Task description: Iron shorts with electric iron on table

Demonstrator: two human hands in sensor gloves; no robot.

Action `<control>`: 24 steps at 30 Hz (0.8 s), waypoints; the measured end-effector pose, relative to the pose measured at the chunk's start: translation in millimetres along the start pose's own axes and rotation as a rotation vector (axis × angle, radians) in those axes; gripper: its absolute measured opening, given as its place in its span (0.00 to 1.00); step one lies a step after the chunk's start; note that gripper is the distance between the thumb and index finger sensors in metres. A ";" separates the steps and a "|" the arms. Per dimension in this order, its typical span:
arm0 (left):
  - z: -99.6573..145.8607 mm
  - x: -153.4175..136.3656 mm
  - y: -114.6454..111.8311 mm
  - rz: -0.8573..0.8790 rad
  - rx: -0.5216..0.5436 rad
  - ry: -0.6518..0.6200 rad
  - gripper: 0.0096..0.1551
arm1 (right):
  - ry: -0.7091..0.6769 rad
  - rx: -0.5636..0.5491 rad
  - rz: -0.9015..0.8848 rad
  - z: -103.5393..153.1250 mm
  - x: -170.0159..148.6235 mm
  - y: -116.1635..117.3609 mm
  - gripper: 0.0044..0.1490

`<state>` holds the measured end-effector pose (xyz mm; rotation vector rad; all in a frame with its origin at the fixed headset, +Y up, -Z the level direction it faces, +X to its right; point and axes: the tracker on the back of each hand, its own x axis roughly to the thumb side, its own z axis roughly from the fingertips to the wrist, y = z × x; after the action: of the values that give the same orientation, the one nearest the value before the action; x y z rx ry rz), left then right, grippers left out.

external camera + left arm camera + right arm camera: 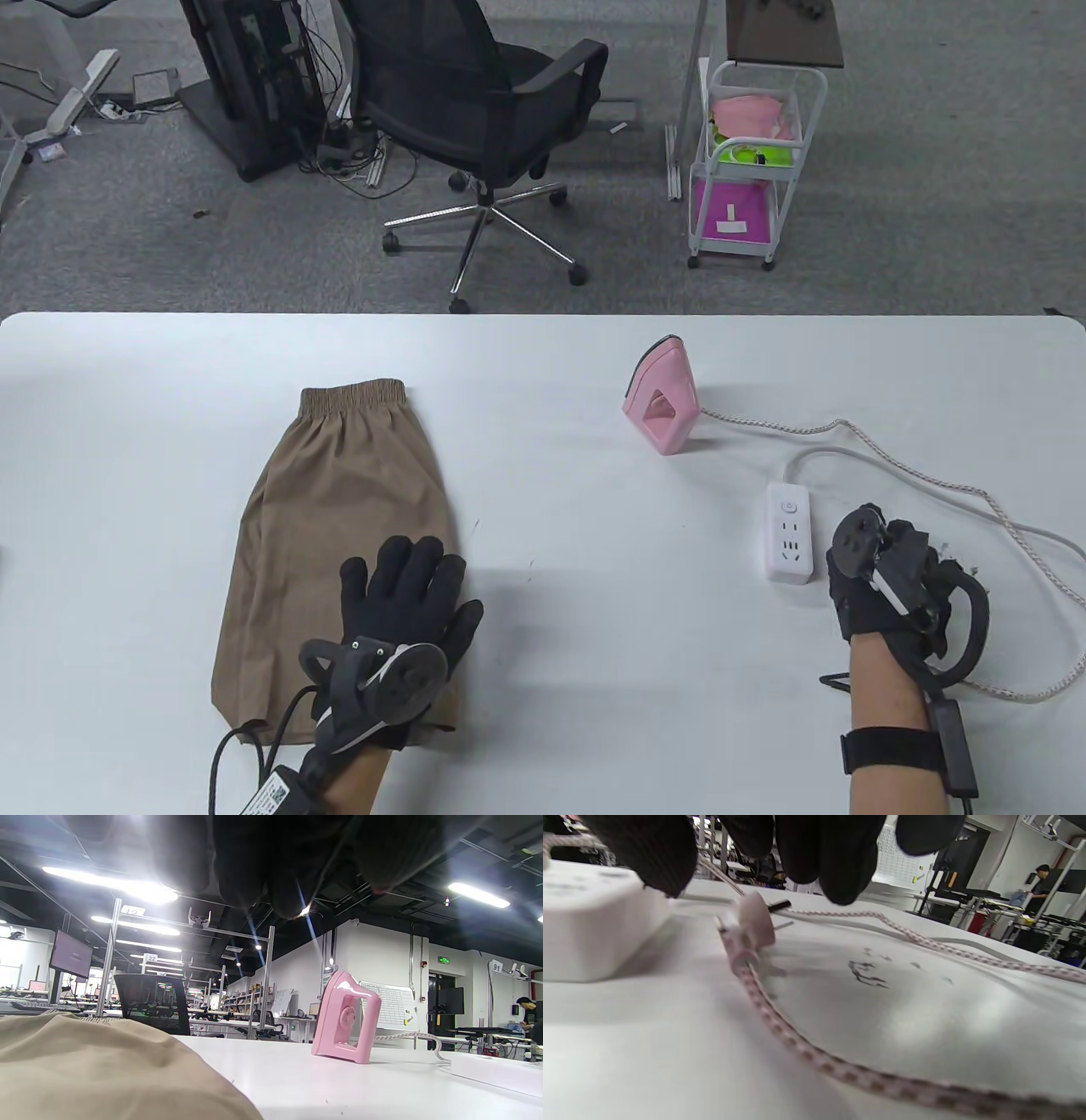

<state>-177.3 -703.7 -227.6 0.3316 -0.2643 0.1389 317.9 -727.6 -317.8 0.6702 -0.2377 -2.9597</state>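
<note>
My left hand point(405, 611) lies flat, fingers spread, on the near part of the shorts point(339, 543), pressing the cloth to the table point(594, 645); it holds nothing. The shorts lie lengthwise on the left half of the table, hem toward me and waistband away, and they already look fairly smooth.

My right hand point(882, 586) is low over the table just right of the power strip point(791, 543). In the right wrist view my fingertips point(840, 870) hang just above the plug point(753, 923), which lies on the table with its prongs bare, beside the strip and not in it. From the pictures I cannot tell for sure whether my fingers are touching the plug; they look loosely curled around nothing.

The braided cord point(950, 488) loops from there back across the table to the iron point(664, 403), which stands upright on its heel well right of the shorts, past the strip.

So I judge the task barely begun: the shorts are laid out and the iron is untouched and unpowered. Left to do: push the plug into the strip, switch on, let the iron heat, carry it over and run it along the cloth.
</note>
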 end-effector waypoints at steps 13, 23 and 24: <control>-1.3 -0.9 -0.4 0.016 -0.010 0.009 0.34 | 0.048 0.175 -0.087 -28.2 -12.9 28.2 0.60; -1.8 -1.4 0.5 0.030 -0.005 0.007 0.34 | 0.102 0.116 -0.263 -33.7 -20.6 34.1 0.50; -1.7 -1.7 1.0 0.036 -0.002 0.007 0.34 | 0.111 0.108 -0.266 -32.7 -19.6 32.6 0.50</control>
<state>-178.6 -702.3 -229.3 0.3240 -0.2637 0.1751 351.7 -761.4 -333.0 0.9451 -0.3249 -3.1634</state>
